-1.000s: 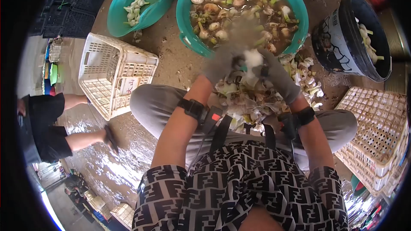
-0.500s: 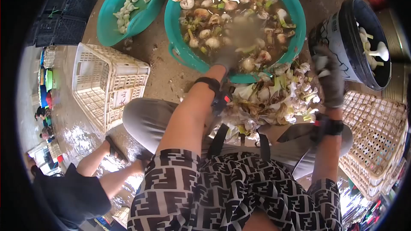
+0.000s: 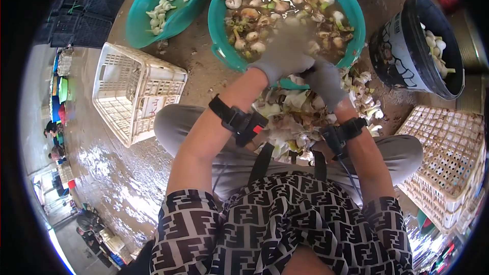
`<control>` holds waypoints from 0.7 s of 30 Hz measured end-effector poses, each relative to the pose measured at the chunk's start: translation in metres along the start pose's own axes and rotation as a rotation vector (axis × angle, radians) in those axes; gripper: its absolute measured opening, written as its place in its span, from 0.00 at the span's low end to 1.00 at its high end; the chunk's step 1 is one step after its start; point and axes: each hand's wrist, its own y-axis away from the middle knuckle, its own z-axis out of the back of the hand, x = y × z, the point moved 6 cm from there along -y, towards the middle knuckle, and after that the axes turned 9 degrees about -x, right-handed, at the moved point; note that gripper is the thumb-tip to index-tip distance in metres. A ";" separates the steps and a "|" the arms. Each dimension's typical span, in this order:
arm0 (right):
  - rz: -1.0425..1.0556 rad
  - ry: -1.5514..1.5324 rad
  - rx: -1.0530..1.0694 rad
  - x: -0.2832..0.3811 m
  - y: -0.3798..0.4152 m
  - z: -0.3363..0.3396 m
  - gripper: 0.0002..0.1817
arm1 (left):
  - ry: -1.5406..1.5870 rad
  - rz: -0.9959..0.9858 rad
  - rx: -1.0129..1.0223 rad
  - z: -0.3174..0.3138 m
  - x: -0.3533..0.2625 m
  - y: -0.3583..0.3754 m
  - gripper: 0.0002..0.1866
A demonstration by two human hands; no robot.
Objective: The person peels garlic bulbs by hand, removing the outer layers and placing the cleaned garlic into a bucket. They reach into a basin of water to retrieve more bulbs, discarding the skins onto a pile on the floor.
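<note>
My left hand [image 3: 282,62], in a grey glove, is over the near rim of a large green basin [image 3: 218,50]. Muddy water and many garlic bulbs [image 3: 258,47] with green stems fill the basin. Close against its fingertips is my right hand [image 3: 324,82], gloved too. Both hands look closed, fingers curled inward, but a blurred patch and the gloves hide what is between them. Below them lies a heap of garlic peelings [image 3: 290,127]. To the right, a black bucket [image 3: 395,53] holds peeled white garlic bulbs [image 3: 434,46].
A smaller green tub [image 3: 137,25] with white bulbs stands at the upper left. A white plastic crate [image 3: 153,89] lies tipped at left. Another crate [image 3: 443,147], upside down, is by my right knee. Black crates [image 3: 99,7] are stacked far left. The floor [image 3: 117,168] is wet.
My left hand has come out of the basin water toward its near rim. My right hand has moved left from beside the black bucket to meet it. The person at lower left is mostly out of view.
</note>
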 end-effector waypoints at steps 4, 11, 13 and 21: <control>-0.152 -0.338 -0.069 -0.036 0.007 0.001 0.15 | 0.283 -0.090 -0.229 -0.010 0.009 0.020 0.25; -0.425 -0.919 0.090 -0.036 0.028 0.008 0.13 | 0.524 -0.015 -0.219 -0.058 0.015 0.062 0.35; -0.399 -0.968 0.103 -0.036 0.030 0.008 0.12 | 0.484 -0.019 -0.234 -0.054 0.012 0.062 0.34; -0.199 -0.781 0.061 -0.039 0.032 0.008 0.07 | 1.453 0.518 0.130 -0.079 0.045 0.062 0.24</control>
